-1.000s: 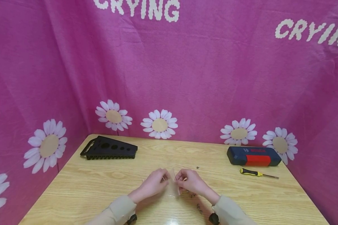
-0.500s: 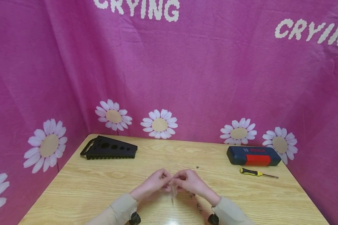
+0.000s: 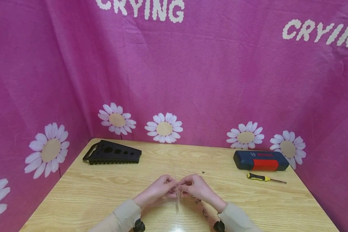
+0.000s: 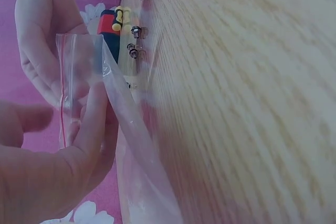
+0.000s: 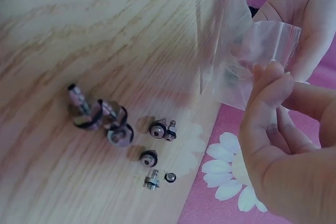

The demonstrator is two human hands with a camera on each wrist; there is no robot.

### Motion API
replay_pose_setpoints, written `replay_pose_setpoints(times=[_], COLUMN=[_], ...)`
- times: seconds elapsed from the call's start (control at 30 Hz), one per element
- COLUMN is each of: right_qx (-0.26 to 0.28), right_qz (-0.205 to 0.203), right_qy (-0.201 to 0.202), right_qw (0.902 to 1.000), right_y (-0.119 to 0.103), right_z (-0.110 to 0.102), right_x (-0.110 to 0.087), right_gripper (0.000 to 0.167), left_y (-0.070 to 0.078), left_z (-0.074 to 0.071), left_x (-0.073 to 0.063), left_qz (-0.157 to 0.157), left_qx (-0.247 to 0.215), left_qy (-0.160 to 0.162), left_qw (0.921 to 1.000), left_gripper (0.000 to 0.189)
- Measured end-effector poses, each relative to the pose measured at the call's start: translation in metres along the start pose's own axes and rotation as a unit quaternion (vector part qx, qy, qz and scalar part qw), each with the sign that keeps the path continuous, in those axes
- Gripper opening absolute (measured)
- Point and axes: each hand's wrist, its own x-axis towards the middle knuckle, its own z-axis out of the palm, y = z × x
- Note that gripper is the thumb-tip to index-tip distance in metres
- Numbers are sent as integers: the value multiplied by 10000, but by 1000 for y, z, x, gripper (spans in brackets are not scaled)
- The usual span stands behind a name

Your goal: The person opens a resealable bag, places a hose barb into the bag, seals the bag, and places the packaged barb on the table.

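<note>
A clear plastic zip bag (image 3: 178, 201) with a red line along its mouth hangs upright between both hands, just above the table. My left hand (image 3: 159, 188) holds its mouth from the left; in the left wrist view the fingers (image 4: 93, 121) lie against the plastic film. From the other side my right hand (image 3: 198, 190) pinches the bag's upper edge between thumb and fingertips. Several small metal fittings (image 5: 149, 158) with dark rings lie loose on the table near the right hand. Whether anything is inside the bag cannot be made out.
A black wrench rack (image 3: 116, 152) lies at the table's back left. At the back right sit a dark blue and red Bosch case (image 3: 261, 160) and a yellow-black screwdriver (image 3: 258, 177). One small metal piece (image 3: 203, 172) lies apart, beyond the right hand. Pink cloth (image 3: 191, 80) hangs behind.
One second ago the hands were slightly apart with the bag spread between them. They have come together at its mouth, and the bag now appears narrow, edge-on. The fittings have not moved.
</note>
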Motion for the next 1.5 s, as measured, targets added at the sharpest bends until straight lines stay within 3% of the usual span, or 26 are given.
replay_pose_setpoints(times=[0.27, 0.43, 0.63, 1.1, 1.5], right_qx=[109, 11, -91, 397, 635], right_qz=[191, 254, 297, 616, 648], right_qy=[207, 346, 432, 270, 132], right_qw=[9995, 9991, 9986, 9969, 9958], right_y=[-1, -2, -4, -12, -10], right_z=[2, 3, 1, -8, -10], right_x=[-1, -1, 0, -1, 1], right_gripper=[13, 12, 13, 15, 16], left_y=[1, 2, 4, 15, 16], left_z=[1, 2, 3, 4, 5], left_x=[2, 4, 6, 3, 2], left_qz=[-116, -174, -29, 325, 372], left_qx=[117, 225, 285, 585, 679], left_qy=[35, -62, -158, -241, -212], left_qw=[9999, 9996, 9995, 9975, 9968], left_gripper=[11, 16, 18, 21, 20])
